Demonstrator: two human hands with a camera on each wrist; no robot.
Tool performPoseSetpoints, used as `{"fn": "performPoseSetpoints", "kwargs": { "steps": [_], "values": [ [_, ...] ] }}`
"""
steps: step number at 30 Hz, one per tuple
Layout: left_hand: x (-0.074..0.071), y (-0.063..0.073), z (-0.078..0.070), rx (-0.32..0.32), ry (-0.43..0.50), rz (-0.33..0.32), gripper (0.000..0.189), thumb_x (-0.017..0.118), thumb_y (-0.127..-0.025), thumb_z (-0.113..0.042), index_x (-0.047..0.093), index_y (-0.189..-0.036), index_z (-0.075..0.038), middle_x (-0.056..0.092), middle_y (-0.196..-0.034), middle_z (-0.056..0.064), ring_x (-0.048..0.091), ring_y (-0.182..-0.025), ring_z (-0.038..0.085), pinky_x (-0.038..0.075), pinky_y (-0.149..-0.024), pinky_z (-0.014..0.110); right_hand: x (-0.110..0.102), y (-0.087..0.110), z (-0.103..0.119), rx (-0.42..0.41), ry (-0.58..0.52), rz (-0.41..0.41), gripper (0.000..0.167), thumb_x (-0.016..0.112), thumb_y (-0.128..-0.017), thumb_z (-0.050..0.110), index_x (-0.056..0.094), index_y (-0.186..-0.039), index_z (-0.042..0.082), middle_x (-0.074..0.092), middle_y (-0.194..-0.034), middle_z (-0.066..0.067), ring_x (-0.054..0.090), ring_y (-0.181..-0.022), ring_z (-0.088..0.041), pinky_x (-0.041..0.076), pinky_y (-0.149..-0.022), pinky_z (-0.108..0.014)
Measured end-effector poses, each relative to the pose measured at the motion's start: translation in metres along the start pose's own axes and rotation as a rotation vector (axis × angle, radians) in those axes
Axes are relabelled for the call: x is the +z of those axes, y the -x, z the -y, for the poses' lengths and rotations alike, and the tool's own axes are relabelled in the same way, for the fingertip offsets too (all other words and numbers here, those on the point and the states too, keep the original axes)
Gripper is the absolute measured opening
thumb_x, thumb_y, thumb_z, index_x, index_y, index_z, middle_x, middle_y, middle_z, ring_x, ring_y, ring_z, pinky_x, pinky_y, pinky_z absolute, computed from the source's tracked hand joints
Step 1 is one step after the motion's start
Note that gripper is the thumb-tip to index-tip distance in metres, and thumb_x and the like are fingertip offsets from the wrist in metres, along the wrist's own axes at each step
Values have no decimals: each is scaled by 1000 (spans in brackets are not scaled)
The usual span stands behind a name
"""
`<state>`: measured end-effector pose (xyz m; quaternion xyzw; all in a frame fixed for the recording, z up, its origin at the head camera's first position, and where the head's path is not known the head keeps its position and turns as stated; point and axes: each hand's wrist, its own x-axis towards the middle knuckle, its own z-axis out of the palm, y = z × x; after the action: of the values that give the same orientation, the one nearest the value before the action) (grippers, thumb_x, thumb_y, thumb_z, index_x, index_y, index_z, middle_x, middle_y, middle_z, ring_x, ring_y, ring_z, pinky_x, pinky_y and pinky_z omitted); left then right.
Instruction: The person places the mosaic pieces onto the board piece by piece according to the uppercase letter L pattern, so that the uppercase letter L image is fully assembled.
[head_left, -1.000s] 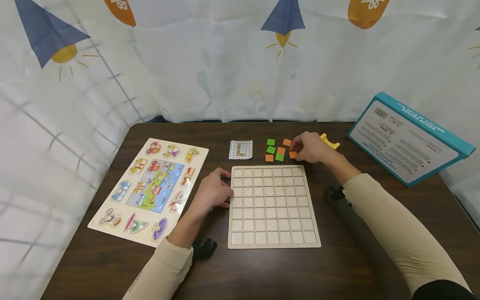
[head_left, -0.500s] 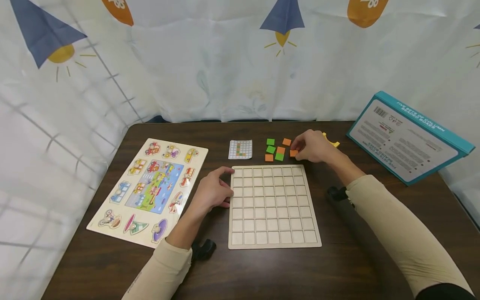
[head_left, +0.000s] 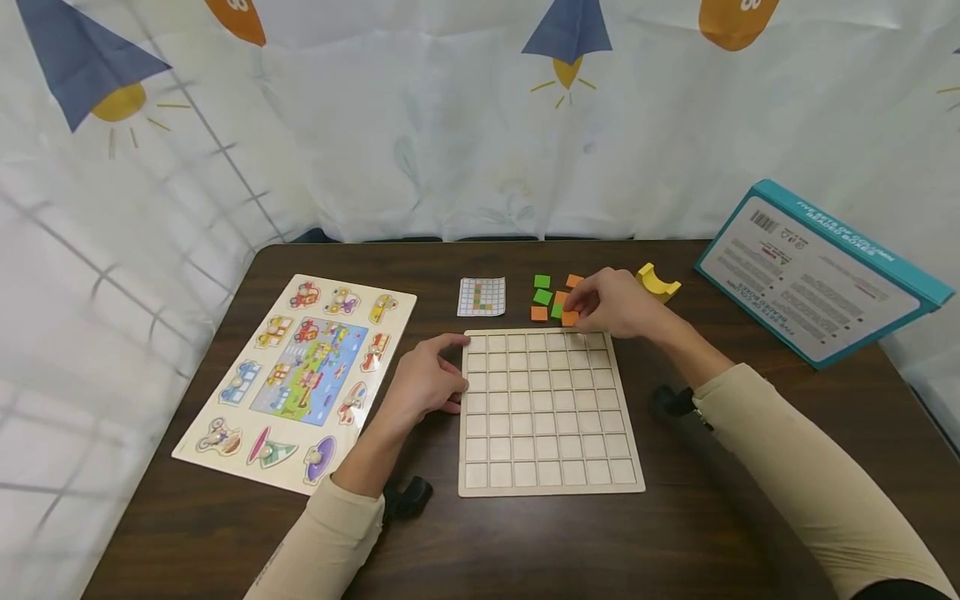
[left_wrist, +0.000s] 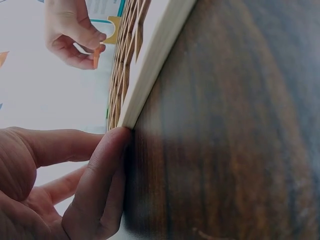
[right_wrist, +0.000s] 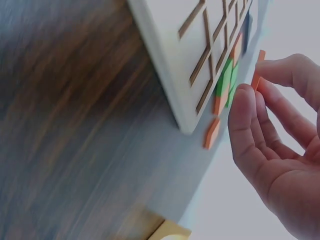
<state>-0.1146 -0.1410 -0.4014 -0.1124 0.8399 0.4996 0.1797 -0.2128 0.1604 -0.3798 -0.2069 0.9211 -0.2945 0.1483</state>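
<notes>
My right hand [head_left: 618, 302] pinches an orange square tile [head_left: 570, 318] between thumb and fingers, above the far edge of the pale wooden grid board [head_left: 548, 448]. In the right wrist view, that orange tile [right_wrist: 258, 70] stands on edge between the fingertips, raised off the table. At the board's left edge rests my left hand [head_left: 429, 379]; its fingertips touch the side of the wood, as the left wrist view confirms. Just beyond the board lie green tiles [head_left: 542, 297] and other orange tiles [head_left: 539, 313], partly covered by my right hand.
A small printed grid card [head_left: 482, 297] lies behind the board. On the left is a picture peg puzzle [head_left: 382, 321]. A yellow curved piece [head_left: 658, 284] sits beyond my right hand, beside a teal-edged box [head_left: 817, 275] at the right. A white curtain hangs behind the table.
My right hand has lifted the orange tile from the right of the group and carried it left, toward the board's far edge. My left hand stays at the board's side.
</notes>
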Motion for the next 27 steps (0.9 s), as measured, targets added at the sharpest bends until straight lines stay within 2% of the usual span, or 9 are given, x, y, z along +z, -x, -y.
{"fn": "performPoseSetpoints", "kwargs": {
  "steps": [6,14,21,27],
  "values": [
    [0,-1,0,2,15,0,70,70,-80,10,62,-143,-20,68,-92,15,68,-56,18,66,-54,36,9,3,16,-19,-11,12,22,80,-82,7,79,-104,11,75,-90,-1,69,-83,-16,60,-77,-35],
    [0,-1,1,-3,15,0,70,72,-81,9,61,-143,-20,68,-93,15,69,-56,18,65,-54,36,23,2,26,-99,-43,50,22,81,-82,6,79,-103,9,76,-93,-2,70,-83,-15,62,-79,-35],
    [-1,-2,2,-9,20,8,70,73,-81,9,61,-143,-21,68,-93,15,69,-57,19,65,-54,36,34,1,39,-89,-54,96,19,83,-82,8,80,-101,10,74,-91,-1,68,-82,-13,60,-77,-31],
    [-1,-2,1,-13,23,19,69,74,-83,8,61,-144,-21,68,-95,16,70,-59,20,66,-55,37,44,-3,47,-156,-63,108,20,86,-80,7,79,-99,7,75,-88,-1,69,-79,-12,62,-75,-29]
  ]
}}
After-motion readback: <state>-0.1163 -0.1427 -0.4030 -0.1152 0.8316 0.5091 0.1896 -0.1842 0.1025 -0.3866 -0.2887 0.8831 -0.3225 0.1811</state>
